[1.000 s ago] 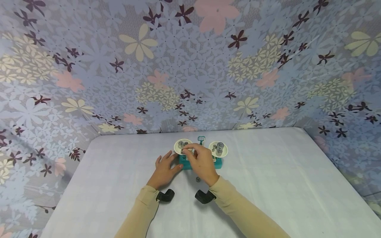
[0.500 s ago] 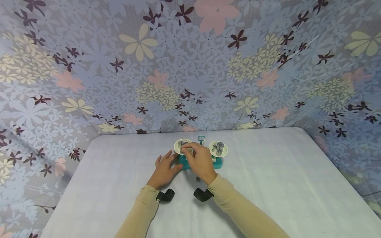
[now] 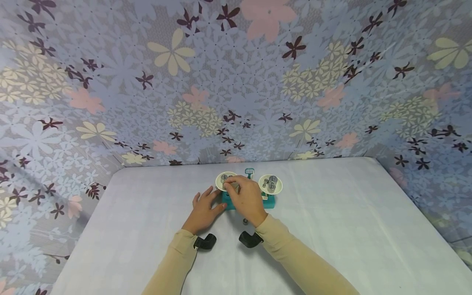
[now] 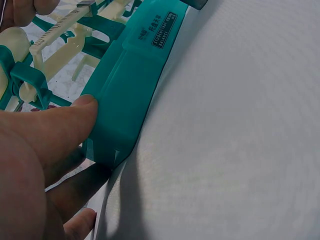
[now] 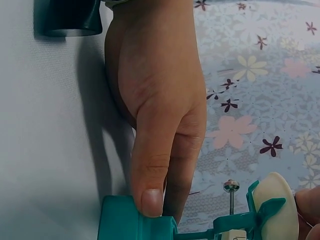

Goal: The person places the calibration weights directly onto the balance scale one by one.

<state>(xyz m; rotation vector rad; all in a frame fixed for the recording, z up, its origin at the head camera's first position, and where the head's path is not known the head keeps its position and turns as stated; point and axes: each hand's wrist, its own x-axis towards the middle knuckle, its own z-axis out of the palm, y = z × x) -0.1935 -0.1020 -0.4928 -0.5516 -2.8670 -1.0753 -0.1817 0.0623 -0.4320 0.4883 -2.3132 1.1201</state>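
Observation:
A teal and cream balance scale stands on the table; its teal base (image 4: 122, 80) is labelled as a student tray balance. My left hand (image 3: 203, 211) grips the base's left end, thumb (image 4: 85, 107) on the near side and fingers round the end. Over the left pan (image 3: 218, 185), my right hand (image 3: 250, 200) pinches a small metal weight, mostly hidden by the fingertips. Two other metal weights (image 3: 223, 177) stand in that pan. Several metal weights (image 3: 272, 182) fill part of the right pan (image 3: 279, 187). In the right wrist view, the right fingertips (image 5: 307, 205) show beside a pan.
One metal weight (image 3: 245, 221) lies on the white-clothed table (image 3: 350, 229) in front of the base, below the right wrist. Another small piece sits close by the left pan. Flower-patterned cloth (image 3: 236, 82) rises behind the table. Each wrist wears a black camera.
My right hand has shifted slightly left and away from me over the left pan, with its fingertips lower over the small weight. The left hand stays in place on the base.

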